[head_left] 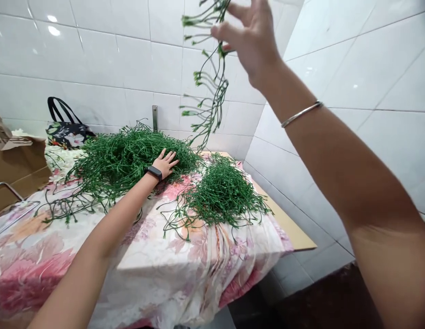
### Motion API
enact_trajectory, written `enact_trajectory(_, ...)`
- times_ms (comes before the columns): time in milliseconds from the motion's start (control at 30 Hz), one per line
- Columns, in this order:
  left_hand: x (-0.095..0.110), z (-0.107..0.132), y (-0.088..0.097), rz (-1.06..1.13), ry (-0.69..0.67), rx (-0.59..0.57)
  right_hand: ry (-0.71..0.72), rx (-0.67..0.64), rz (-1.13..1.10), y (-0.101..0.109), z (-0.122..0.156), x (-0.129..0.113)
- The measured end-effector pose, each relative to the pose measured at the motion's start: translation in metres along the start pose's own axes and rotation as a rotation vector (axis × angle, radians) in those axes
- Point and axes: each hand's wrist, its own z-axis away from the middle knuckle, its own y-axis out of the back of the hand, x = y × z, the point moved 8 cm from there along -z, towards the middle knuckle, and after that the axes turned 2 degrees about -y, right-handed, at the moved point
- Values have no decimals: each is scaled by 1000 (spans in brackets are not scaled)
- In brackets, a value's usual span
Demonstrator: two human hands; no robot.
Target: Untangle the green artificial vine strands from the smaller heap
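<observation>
My right hand (252, 39) is raised high at the top of the view, fingers pinched on a hanging strand of green plastic stems (210, 98) that dangles down over the table. My left hand (165, 163) is stretched forward with fingers spread flat on the large pile of green stems (119, 160) at the back of the table; a black band sits on that wrist. A smaller pile of green stems (222, 194) lies to the right, apart from both hands.
The table carries a floral cloth (185, 269), with a bare wooden edge (288, 224) at the right next to the white tiled wall. A black floral bag (66, 130) and a cardboard box (17, 160) stand at the back left.
</observation>
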Motion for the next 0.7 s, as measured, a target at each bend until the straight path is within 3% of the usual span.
enact_trajectory(67, 6, -4, 5, 52, -34, 20, -41, 53, -11, 1, 10, 0)
enact_trajectory(233, 29, -18, 33, 203, -90, 36, 62, -182, -168, -14, 41, -7)
enact_trajectory(367, 26, -18, 89, 293, -117, -12, -6, -191, -162, -20, 49, 10)
enact_trajectory(467, 18, -5, 124, 541, -66, -204, -54, -232, -232, -29, 53, 17)
enact_trajectory(500, 14, -3, 142, 643, -24, -127, -58, -256, -266, -33, 57, 17)
enact_trajectory(567, 11, 5, 189, 847, -54, 268, -68, -295, -310, -40, 67, 16)
enact_trajectory(600, 11, 9, 204, 932, -72, 422, -75, -301, -317, -43, 73, 15)
enact_trajectory(700, 14, 14, 217, 1119, -43, 618, -92, -285, -302, -50, 93, 14)
